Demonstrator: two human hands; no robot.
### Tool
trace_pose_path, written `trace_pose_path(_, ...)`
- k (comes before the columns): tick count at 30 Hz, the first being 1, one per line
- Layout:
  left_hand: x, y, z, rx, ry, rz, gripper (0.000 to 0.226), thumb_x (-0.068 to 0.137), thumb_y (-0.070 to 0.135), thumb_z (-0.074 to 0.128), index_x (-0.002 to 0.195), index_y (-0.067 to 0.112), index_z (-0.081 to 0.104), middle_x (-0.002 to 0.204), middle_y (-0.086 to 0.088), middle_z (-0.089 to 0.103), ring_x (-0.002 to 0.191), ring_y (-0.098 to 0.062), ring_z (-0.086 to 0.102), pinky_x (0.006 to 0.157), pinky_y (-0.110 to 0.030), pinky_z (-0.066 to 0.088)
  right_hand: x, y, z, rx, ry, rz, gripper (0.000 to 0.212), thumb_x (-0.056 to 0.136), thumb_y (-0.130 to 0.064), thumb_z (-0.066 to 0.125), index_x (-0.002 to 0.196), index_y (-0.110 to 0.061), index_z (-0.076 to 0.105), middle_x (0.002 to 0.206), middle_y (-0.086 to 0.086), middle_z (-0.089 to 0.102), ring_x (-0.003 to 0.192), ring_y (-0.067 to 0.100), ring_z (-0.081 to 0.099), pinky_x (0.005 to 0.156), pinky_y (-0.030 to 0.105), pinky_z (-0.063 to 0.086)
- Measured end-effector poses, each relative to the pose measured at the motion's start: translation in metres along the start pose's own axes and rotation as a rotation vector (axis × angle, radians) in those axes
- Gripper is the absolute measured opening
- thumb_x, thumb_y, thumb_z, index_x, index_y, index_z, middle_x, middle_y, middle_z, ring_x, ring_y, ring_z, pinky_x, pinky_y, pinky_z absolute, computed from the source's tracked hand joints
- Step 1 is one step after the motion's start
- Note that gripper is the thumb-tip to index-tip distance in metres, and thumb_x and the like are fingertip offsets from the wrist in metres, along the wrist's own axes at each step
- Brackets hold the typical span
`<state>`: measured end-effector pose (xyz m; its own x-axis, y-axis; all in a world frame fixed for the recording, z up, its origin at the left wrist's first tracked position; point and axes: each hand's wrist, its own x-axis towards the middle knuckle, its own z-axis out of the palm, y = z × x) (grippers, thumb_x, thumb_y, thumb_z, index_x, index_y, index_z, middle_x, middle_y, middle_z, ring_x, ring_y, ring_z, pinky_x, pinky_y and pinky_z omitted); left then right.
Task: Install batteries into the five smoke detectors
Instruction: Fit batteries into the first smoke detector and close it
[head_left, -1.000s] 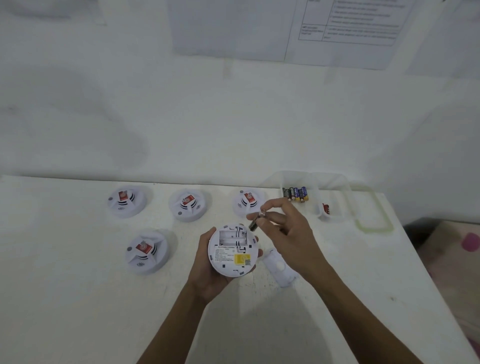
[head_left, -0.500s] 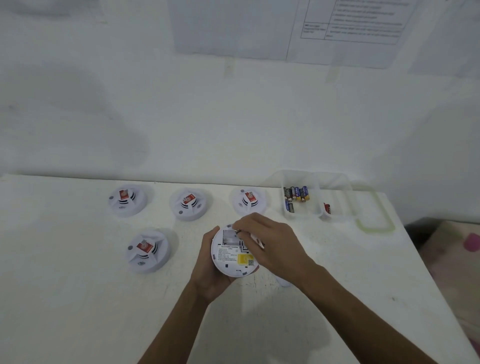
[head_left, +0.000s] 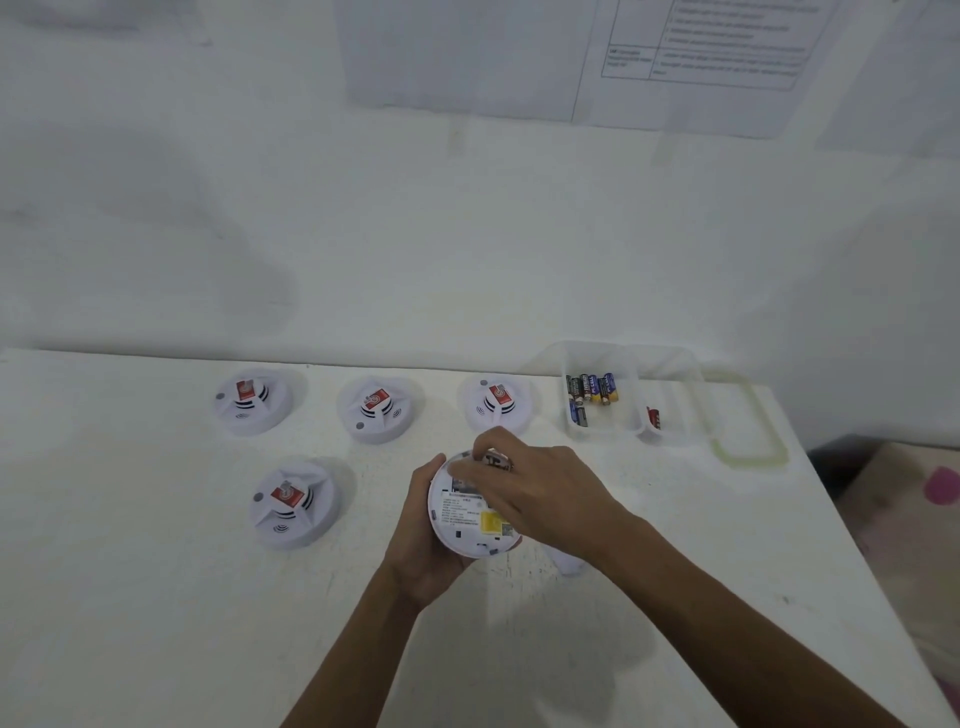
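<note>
My left hand grips a white smoke detector turned back side up, its label and yellow sticker showing. My right hand lies over its upper part, fingertips curled on a battery at the battery compartment, which is mostly hidden. Three more detectors stand face up in a row behind: left, middle, right. Another one sits in front on the left. Spare batteries lie in a clear tub.
A white cover piece pokes out from under my right forearm. Beside the tub are a smaller clear cup holding a red item and a green-rimmed lid. The wall rises directly behind the table; the table's edge runs along the right.
My right hand brought the battery down from above the detector onto its compartment and now covers it. The left hand keeps holding the detector in place.
</note>
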<state>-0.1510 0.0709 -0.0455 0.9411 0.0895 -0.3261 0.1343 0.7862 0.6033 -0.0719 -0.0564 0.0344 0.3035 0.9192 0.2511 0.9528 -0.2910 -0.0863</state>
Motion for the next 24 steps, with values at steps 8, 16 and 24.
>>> trace_pose_path(8, 0.0, 0.001, 0.004, 0.098, 0.013, 0.005, 0.116, 0.022, 0.068, 0.085, 0.118, 0.012, 0.051, 0.118, -0.017, 0.06, 0.106, -0.035, 0.051, 0.111, -0.054, 0.025, -0.003, 0.001, -0.005, 0.098, 0.027, 0.024, 0.04, 0.07, -0.024, 0.082, 0.108, -0.023, 0.07, 0.107, 0.004, 0.062, 0.051, 0.011, 0.055, 0.054, 0.01, 0.031)
trace_pose_path(16, 0.0, 0.004, 0.003, 0.097, -0.042, 0.067, 0.098, 0.03, 0.066, 0.086, 0.113, 0.019, 0.062, 0.125, -0.016, 0.058, 0.115, -0.037, 0.049, 0.108, -0.052, 0.034, -0.005, -0.002, -0.012, 0.133, -0.024, 0.1, 0.036, 0.088, -0.032, 0.043, 0.117, -0.026, 0.063, 0.115, 0.004, 0.055, 0.058, 0.007, 0.042, 0.057, 0.001, 0.016)
trace_pose_path(24, -0.001, 0.007, -0.007, -0.033, -0.054, 0.045, 0.073, 0.037, 0.055, 0.089, 0.099, 0.02, 0.076, 0.112, -0.016, 0.068, 0.096, -0.032, 0.066, 0.09, -0.052, 0.051, -0.006, -0.014, -0.018, 0.466, 0.0, 0.343, 0.044, 0.095, -0.017, 0.037, 0.139, -0.013, 0.036, 0.132, 0.008, 0.046, 0.106, 0.007, 0.044, 0.089, 0.016, 0.039)
